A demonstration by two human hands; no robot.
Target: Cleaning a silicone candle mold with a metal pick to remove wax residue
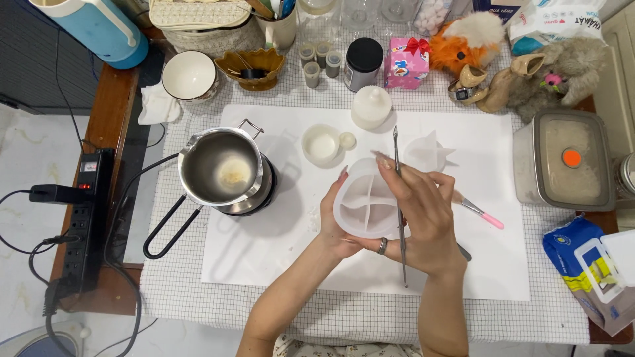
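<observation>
At the centre of the frame the left hand [340, 221] cups a white translucent mould [366, 198] from below and from its left side, fingers curled around the rim. The mould is round, divided inside into four compartments by a cross-shaped wall, and it is lifted slightly above the white mat [264, 244] that covers the middle of the table [370, 317]. The right hand [426, 218] lies over the mould's right edge and pinches a long thin metal tool [399, 211] that runs nearly straight up and down the frame, its upper tip above the mould and its lower tip past the wrist.

To the left of centre a steel melting pot [221, 165] sits on a small black heater [261, 192], with a little pale residue at its bottom; its looped black handle [165, 228] points toward the lower left. Above the mould stand a small white cup [321, 144] and a white lidded mould [371, 107]. A pink-handled tool [481, 213] lies on the mat just right of the right hand.

As a judgement: the mould looks soft, so a firm squeeze from the left hand could bend it and distort the thin inner walls. The metal tool's point could scratch or pierce those walls if it slips. The pot's handle juts toward the table's edge, so a passing elbow could tip the pot off the heater.
</observation>
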